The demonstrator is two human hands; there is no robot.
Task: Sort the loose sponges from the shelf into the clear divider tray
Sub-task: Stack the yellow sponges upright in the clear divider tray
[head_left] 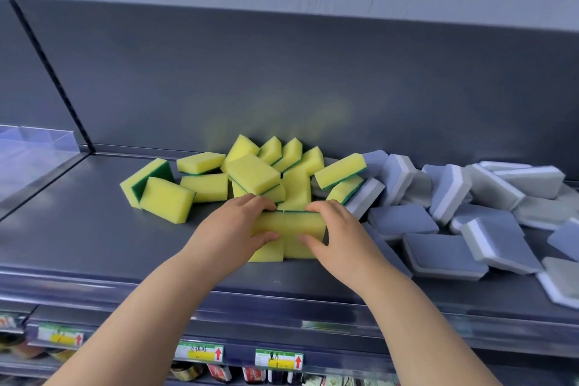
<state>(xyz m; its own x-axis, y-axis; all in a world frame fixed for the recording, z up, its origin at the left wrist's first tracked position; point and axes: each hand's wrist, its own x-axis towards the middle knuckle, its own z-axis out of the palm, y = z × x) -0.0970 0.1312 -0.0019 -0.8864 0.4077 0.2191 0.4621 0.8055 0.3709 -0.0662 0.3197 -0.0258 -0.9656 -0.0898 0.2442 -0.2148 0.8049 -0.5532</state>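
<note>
dark grey shelf [94, 229] carries a clear divider tray [34, 150] at its far left, a heap of grey-blue sponges [445, 216] on the right, and a smaller heap of yellow sponges [250, 172] in the middle against the back panel. near the front edge a pair of yellow sponges [288, 229] stands side by side, touching. left hand [232, 229] and right hand [341, 238] each grip one, fingers curled over the top and thumb on the front face; price tags [279, 359] sit below.
</note>
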